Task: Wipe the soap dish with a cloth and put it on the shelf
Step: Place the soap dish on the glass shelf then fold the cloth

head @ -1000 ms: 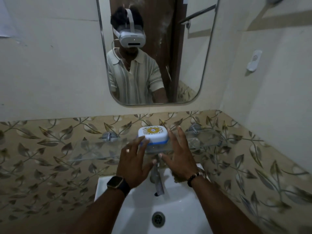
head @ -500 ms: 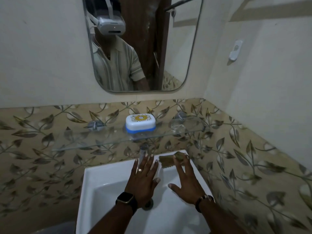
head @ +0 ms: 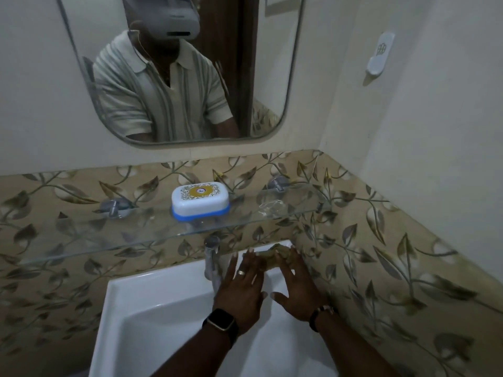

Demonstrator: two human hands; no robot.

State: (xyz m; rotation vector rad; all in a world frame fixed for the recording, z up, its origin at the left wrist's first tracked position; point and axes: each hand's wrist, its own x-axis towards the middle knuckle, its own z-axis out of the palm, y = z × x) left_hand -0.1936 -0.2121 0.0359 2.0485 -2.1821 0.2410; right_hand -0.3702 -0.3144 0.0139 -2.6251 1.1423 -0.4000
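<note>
The soap dish (head: 200, 201) now stands released on the shelf (head: 109, 240) at 12 o'clock, while the left hand (head: 242, 289) and right hand (head: 295, 289) have dropped, fingers straight and gripping nothing, so placing seems done.

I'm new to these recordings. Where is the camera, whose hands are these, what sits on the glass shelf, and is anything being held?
No machine here: a person wears a camera on the head, seen as the headset in the mirror, so the picture looks down at their own hands. The left hand wears a watch, the right hand a bracelet. A closed soap dish stands on the glass shelf above the sink. Both hands are flat, fingers straight, fingertips at a brownish cloth on the sink's back rim beside the tap. Nothing is gripped.
</note>
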